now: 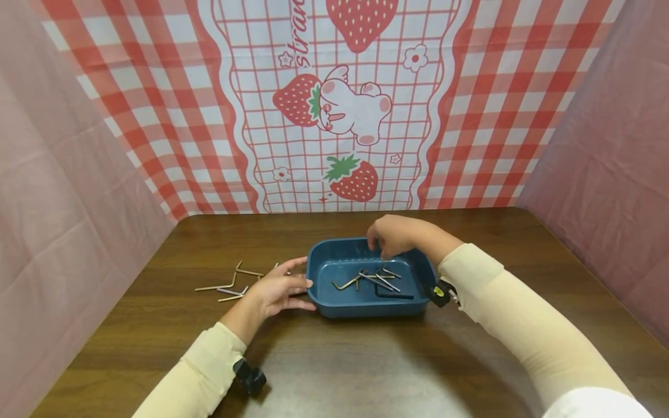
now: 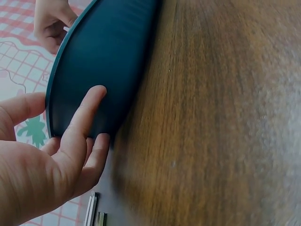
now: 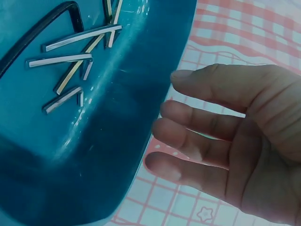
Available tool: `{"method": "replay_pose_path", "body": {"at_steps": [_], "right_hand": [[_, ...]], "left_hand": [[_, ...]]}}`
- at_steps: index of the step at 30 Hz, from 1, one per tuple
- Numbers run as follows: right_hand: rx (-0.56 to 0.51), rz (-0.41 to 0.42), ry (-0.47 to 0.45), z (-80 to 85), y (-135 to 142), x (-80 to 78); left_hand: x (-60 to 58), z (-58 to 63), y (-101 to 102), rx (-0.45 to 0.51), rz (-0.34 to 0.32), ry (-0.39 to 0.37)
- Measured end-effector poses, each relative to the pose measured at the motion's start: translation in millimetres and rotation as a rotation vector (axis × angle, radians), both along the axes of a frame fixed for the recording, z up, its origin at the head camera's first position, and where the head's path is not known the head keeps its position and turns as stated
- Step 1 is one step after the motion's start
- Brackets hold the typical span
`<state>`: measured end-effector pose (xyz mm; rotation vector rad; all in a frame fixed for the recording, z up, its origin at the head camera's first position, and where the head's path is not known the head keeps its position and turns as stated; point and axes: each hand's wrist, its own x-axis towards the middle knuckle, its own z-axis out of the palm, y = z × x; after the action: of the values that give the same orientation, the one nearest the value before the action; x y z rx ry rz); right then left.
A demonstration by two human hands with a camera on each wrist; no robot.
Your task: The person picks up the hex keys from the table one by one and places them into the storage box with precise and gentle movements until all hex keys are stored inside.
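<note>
A blue, rounded-rectangular tray (image 1: pixel 360 310) sits upright — gold, silver and black L-shaped metal hex keys (image 3: pixel 82 38) lie jumbled inside.

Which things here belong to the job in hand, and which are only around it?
Probably the job:
blue tray, touched by the left hand
hex keys inside it
loose hex keys outside it

Only surroundings:
brown table
strawberry-print cloth
pink cloth

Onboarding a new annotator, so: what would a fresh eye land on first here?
Probably the red-and-white strawberry backdrop rising behind the wooden table. Next, the blue tray near the table's middle, with hex keys scattered inside and loose keys lying to its left. Then the hands: the left hand touches the tray's left end, while the right hand is at its far side.
</note>
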<state>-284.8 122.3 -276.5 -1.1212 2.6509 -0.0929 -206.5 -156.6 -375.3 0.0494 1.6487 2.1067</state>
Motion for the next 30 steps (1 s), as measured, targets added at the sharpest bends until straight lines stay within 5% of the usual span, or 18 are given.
{"method": "replay_pose_path", "body": {"at_steps": [9, 21, 30], "right_hand": [[-0.128, -0.079, 0.171, -9.9, 16.0, 17.5], [-0.321, -0.105, 0.253, -17.1, 42.5, 41.7], [-0.378, -0.198, 0.38, -21.9, 63.4, 56.7]], "left_hand": [[3.0, 4.8, 5.2, -0.098, 0.045, 0.044], [6.4, 14.0, 10.6, -0.332, 0.149, 0.123], [6.8, 20.0, 10.7, -0.718, 0.147, 0.415]]}}
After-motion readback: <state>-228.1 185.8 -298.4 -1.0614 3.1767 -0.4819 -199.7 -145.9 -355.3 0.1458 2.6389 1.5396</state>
